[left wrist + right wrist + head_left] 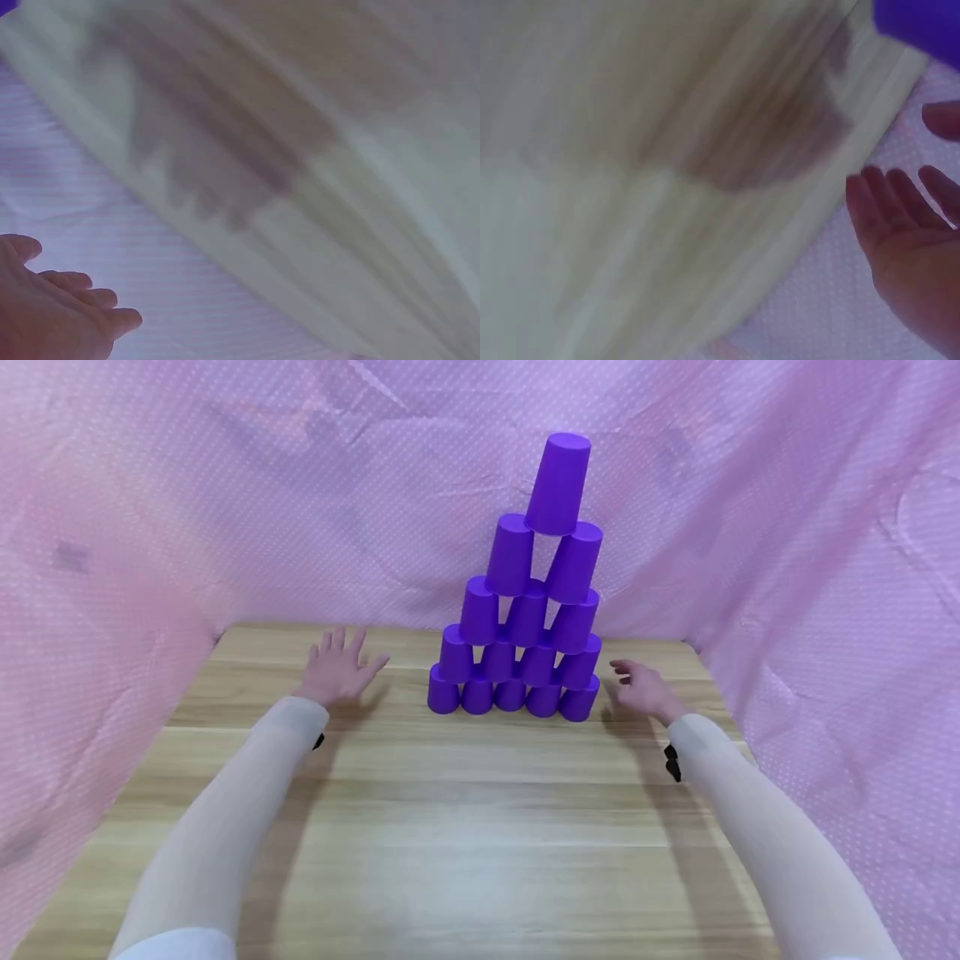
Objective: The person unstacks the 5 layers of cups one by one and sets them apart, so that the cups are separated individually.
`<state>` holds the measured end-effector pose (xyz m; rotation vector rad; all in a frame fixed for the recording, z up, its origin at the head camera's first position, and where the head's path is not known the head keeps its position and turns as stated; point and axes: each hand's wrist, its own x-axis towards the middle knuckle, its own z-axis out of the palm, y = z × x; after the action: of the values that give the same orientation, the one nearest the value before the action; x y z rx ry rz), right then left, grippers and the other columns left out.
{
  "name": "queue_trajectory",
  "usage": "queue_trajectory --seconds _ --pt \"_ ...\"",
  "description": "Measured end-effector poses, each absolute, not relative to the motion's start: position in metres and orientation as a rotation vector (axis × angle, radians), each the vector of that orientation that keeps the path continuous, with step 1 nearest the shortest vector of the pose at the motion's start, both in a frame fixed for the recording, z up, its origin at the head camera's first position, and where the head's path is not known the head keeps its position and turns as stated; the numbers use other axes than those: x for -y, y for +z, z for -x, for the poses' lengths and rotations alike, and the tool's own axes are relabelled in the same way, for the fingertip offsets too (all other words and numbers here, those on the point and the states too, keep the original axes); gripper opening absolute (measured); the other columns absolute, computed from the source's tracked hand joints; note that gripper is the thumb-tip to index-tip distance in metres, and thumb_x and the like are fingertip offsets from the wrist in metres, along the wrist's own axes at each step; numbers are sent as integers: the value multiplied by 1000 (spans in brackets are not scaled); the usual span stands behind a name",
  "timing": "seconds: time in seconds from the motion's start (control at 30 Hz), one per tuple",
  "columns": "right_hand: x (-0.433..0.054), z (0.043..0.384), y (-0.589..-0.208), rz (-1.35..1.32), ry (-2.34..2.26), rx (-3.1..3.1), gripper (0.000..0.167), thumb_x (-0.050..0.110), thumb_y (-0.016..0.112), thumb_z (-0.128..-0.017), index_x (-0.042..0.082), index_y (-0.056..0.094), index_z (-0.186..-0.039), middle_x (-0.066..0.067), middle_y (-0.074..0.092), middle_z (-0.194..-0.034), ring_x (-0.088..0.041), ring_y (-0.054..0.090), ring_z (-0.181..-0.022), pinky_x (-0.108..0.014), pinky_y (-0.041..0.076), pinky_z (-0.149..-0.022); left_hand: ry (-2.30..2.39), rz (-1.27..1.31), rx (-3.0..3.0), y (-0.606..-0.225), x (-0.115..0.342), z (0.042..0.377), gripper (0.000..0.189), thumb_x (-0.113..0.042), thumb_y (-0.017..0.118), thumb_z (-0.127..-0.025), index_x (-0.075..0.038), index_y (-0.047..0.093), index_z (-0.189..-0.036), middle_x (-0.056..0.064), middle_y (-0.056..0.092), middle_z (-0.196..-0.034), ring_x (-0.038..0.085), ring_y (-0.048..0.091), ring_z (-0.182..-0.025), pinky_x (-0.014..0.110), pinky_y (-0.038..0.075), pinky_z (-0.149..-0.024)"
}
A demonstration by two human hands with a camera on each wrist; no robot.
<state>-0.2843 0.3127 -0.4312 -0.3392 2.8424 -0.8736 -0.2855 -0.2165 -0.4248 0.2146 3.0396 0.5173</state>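
Purple cups, all upside down, stand stacked as a pyramid of several rows near the back of the table. One single cup tops it, resting across two below. Left of the stack, my left hand hovers over the tabletop with fingers spread, holding nothing; the left wrist view shows the same hand and its shadow on the wood. My right hand is just right of the bottom rows, fingers loosely bent and nothing in them. In the right wrist view, a purple cup appears above this hand.
The wooden table stretches from me to a back edge just behind the pyramid. Pink dotted cloth hangs behind it and along both sides. A small black piece shows at the right wrist.
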Motion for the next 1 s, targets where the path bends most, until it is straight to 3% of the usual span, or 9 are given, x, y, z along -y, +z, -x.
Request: queue_trajectory --seconds 0.3,0.57,0.83,1.0 --pt "-307 269 -456 321 -1483 -2379 79 -6 72 -76 -9 30 -142 -29 36 -142 -43 36 -129 -48 30 -107 773 -356 -3157 -381 189 296 86 -67 28 -93 -7 16 -152 30 13 -151 44 11 -138 54 8 -112" --pt "-294 268 -465 324 -1510 -2423 73 3 81 -74 -7 43 -136 -24 54 -127 -36 52 -116 -44 38 -102 1086 -462 -3142 -319 145 291 80 -66 34 -93 -16 20 -153 14 21 -154 30 19 -139 49 18 -112" --pt "-288 269 -473 261 -1502 -2475 65 7 81 -76 -7 49 -130 -23 58 -122 -35 54 -114 -43 39 -102 1376 -555 -3048 -249 88 285 76 -63 47 -90 -17 33 -149 2 37 -147 12 32 -133 31 27 -107" --pt "-284 265 -475 274 -1558 -2464 63 5 81 -76 -7 50 -129 -22 58 -121 -34 55 -112 -41 42 -100 1563 -554 -2889 -217 60 286 77 -60 60 -85 -23 35 -147 -4 41 -144 8 35 -129 28 31 -105"
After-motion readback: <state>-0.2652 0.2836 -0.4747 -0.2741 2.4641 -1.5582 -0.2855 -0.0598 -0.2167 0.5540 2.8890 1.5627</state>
